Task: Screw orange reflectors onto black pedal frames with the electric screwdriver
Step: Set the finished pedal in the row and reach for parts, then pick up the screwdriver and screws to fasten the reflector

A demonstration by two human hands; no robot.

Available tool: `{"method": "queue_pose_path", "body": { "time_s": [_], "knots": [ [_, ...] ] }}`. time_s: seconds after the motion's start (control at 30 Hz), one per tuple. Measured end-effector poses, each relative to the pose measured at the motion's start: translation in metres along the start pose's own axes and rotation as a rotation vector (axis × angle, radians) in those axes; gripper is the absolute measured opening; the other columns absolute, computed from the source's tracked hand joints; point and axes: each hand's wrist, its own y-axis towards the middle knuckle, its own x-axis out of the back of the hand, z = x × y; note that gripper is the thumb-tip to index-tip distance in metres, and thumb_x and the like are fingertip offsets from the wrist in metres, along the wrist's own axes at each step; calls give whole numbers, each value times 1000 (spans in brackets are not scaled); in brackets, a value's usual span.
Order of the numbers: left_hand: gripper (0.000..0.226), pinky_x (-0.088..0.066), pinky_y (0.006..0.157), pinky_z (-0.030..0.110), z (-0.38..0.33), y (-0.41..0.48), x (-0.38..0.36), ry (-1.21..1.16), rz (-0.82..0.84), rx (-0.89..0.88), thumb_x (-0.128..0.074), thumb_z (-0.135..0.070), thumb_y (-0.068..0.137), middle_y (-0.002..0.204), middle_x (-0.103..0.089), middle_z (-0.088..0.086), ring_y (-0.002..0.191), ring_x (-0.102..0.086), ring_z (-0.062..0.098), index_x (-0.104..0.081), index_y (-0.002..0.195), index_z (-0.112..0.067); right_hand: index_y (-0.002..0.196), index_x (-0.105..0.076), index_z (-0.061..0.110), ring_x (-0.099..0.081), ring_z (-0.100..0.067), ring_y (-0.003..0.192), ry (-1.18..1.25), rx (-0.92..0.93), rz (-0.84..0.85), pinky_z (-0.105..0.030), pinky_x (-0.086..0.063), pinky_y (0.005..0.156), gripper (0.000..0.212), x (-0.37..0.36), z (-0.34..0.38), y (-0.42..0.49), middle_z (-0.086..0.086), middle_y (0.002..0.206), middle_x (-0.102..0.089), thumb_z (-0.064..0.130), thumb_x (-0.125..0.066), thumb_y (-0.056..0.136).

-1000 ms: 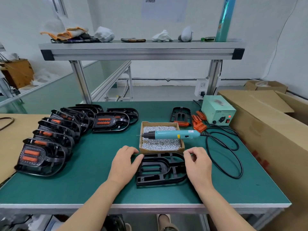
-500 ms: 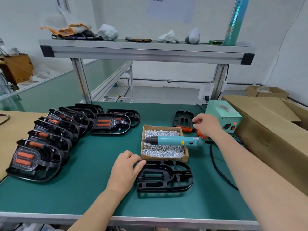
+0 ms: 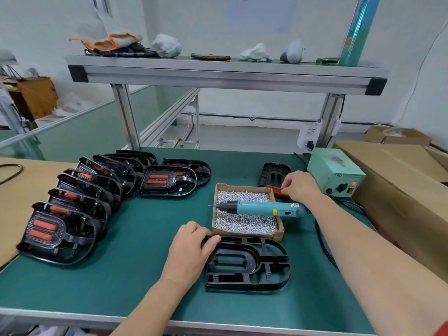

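- Head view, far left: a cardboard sheet lies on the green table, and a fanned row of finished pedals overlaps it, orange inserts fitted.
- Left hand: lies at the rounded left end of the bare pedal frame, thumb on the rim, fingers loosely bent. Steadying it, not clamping.
- That frame lies flat at the table's near edge, just in front of the screw box, almost touching it.
- Handling guess: moulded plastic, light, stiff, slides easily on the mat. Pin it by the outer rim, since the thin inner ribs look like the weak spot.
- Screw box is full of small loose screws. Easy to spill if knocked.
- Electric screwdriver lies across the box top, bit pointing left, nobody holding it.
- Behind the box is a second bare frame.
- Right hand: reached past the box, fingertips pinching an orange reflector near that rear frame. Likely small, light and smooth; hold it by the long edges.
- In the way: the driver and box sit between the reflector and the near frame, so lift over them.
- Right: a power supply with a red lamp lit; its black cable loops beside the near frame under the right forearm. Snag risk.
- Far right: a large cardboard carton crowds the table edge.
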Motion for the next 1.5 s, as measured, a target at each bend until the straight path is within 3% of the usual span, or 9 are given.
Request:
{"method": "queue_pose_path", "body": {
  "time_s": [0.17, 0.3, 0.67, 0.9, 1.03, 1.23, 1.37, 1.5],
  "knots": [
    [26, -41, 82, 27, 1, 0, -1, 2, 4, 2, -62, -40, 93, 87, -49, -8, 90, -48, 14, -70, 89, -16, 72, -72, 22, -61, -12, 71, 18, -26, -26, -28, -47, 66, 23, 4, -2, -7, 2, 84, -73, 7, -66, 89],
    [26, -41, 82, 27, 1, 0, 0, 3, 7, 10, -61, -40, 93, 88, -50, -7, 90, -48, 14, -70, 90, -16, 67, -61, 29, -61, -16, 82, 81, -13, -55, -30, -48, 74, 31, 13, -4, -16, 6, 86, -67, 11, -68, 91],
    [25, -40, 84, 26, -1, -1, 2, 3, 22, 36, -60, -38, 95, 89, -52, -6, 92, -50, 15, -69, 93, -15, 79, -71, 22, -56, -6, 76, 368, 130, -206, -32, -48, 74, 14, 29, 9, -80, 9, 83, -63, 12, -72, 89],
    [23, -34, 79, 19, -1, -2, 5, -8, 28, 64, -60, -41, 94, 88, -52, -12, 90, -49, 9, -67, 91, -19, 79, -69, 16, -59, -9, 94, 417, 370, -318, -19, -40, 84, 11, 14, 26, -139, 7, 96, -67, 7, -73, 85],
    [21, -38, 79, 21, -2, -2, 7, -45, 21, 70, -64, -42, 91, 87, -55, -11, 88, -52, 9, -66, 90, -21, 84, -70, 16, -57, -8, 103, 427, 440, -361, -4, -31, 94, 10, -2, 31, -169, 9, 104, -66, 8, -75, 86],
    [18, -46, 85, 26, -7, -5, 11, -130, 3, 102, -67, -39, 90, 91, -58, -13, 90, -55, 8, -68, 95, -21, 87, -72, 12, -62, -14, 101, 417, 547, -474, -21, -46, 95, 12, -28, 33, -197, 4, 105, -68, 2, -79, 83],
    [14, -45, 95, 30, -14, -15, 16, -275, 0, 150, -66, -35, 91, 102, -60, -19, 105, -52, 6, -70, 104, -31, 90, -75, 9, -63, -16, 99, 419, 596, -580, -25, -50, 95, 12, -46, 32, -205, 1, 105, -70, 1, -80, 82],
    [36, -26, 99, 7, -28, -34, 19, -359, 74, 55, -67, -55, 81, 114, -58, -23, 120, -38, -2, -61, 116, -51, 90, -76, 8, -64, -19, 96, 427, 647, -675, -31, -53, 90, 6, -61, 34, -211, -1, 104, -71, 3, -75, 87]
  ]
}}
